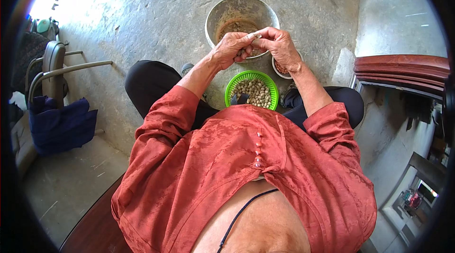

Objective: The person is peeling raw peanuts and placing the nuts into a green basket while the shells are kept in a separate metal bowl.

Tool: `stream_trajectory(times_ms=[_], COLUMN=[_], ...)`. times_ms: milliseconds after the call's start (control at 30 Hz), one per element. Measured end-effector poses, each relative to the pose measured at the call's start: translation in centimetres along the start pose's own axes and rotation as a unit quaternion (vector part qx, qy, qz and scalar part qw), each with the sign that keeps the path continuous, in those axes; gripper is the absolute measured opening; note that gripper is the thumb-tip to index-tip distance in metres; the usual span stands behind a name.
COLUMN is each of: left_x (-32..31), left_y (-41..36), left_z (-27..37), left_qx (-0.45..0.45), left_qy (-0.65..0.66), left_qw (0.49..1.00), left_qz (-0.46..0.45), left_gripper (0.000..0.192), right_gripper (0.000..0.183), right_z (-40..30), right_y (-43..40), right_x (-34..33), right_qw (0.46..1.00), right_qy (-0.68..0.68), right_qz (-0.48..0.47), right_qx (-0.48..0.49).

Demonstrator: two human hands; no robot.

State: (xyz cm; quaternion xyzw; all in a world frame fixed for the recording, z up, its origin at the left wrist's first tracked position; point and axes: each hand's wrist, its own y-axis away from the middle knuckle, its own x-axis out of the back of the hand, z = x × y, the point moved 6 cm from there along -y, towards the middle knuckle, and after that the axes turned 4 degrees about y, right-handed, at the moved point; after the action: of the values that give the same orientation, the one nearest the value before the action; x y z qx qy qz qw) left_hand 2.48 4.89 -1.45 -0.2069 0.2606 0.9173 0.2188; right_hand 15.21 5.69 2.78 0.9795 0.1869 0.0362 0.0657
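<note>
My left hand [229, 49] and my right hand [280, 44] meet over the near side of a metal bucket [261, 11]. Between their thumbs and fingertips is a small pale piece that looks like a peanut shell [257, 36]. The curled lower fingers of my left hand hold several unshelled peanuts [241, 52]. Dirt-coloured bits, seemingly shells, lie in the bucket's bottom. Nearer to me, a green plastic basket [273, 84] holds many unshelled peanuts [258, 91] and a dark flat object [239, 99]. Under my right wrist, a partly hidden white bowl [286, 76] contains reddish shelled kernels [280, 67].
My bent knees flank the basket on the concrete floor [160, 21]. At left stands a metal-framed chair [53, 71] with a dark blue cloth [62, 125] over it. A reddish-brown wooden furniture edge [400, 70] juts out at right, beside the wall [401, 14].
</note>
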Motion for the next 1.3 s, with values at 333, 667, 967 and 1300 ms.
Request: stream_trajectory(times_ms=[333,667,967,1300], left_x=[0.0,-0.6,-0.3,0.6], left_y=[0.4,0.4,-0.2,0.3], left_z=[0.2,-0.3,-0.4,3.5], left_qx=[0.013,0.035,0.024,-0.218], left_qy=[0.004,0.085,0.162,-0.472], left_qw=[1.000,0.989,0.981,0.841], left_qz=[-0.011,-0.118,-0.100,0.150], left_gripper=[0.022,0.029,0.027,0.026], right_gripper=[0.013,0.012,0.035,0.028], right_z=[-0.3,0.8,3.1,5.4], right_y=[0.3,0.0,-1.9,-1.2], right_x=[-0.1,-0.1,0.9,-2.5], right_qw=[0.999,0.996,0.998,0.889], right_qy=[0.029,-0.060,-0.020,-0.418], right_qz=[-0.015,-0.050,0.059,-0.042], right_qx=[-0.014,-0.044,-0.025,-0.182])
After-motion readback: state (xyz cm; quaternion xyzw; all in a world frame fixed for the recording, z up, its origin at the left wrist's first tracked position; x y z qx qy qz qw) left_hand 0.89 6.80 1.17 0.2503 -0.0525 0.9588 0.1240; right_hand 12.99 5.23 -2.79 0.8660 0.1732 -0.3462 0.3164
